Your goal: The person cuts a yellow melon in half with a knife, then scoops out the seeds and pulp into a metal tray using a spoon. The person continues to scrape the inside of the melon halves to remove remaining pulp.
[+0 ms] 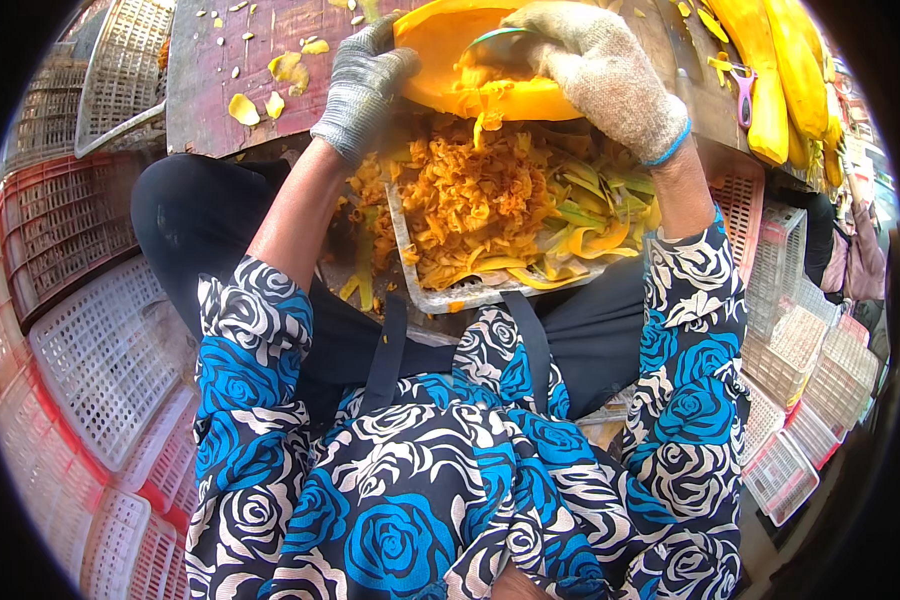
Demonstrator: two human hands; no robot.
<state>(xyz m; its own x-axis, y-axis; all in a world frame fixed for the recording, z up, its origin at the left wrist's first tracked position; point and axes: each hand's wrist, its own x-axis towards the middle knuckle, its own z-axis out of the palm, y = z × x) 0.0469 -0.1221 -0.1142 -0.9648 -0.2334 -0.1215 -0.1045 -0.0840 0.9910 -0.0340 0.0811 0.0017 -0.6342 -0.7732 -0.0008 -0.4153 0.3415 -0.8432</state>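
My gloved left hand (367, 88) grips the left rim of a hollowed, peeled pumpkin piece (436, 46) at the table's near edge. In my gloved right hand (611, 71) is a thin, curved scraping tool (501, 36), partly hidden by the fingers, inside the hollow. Loosened stringy pulp (487, 97) hangs over the pumpkin's near rim. Below, between my knees, a white plastic crate (406, 251) holds a heap of orange pulp (476, 202). Green and yellow peel strips (596, 199) lie in its right side.
The worn wooden table (202, 90) carries scattered seeds and peel scraps (289, 71). Long peeled pumpkins (769, 90) lie at its right, beside a pink-handled peeler (745, 97). Plastic crates (105, 360) stand along my left and more crates (784, 337) at right. Another person (862, 251) is at far right.
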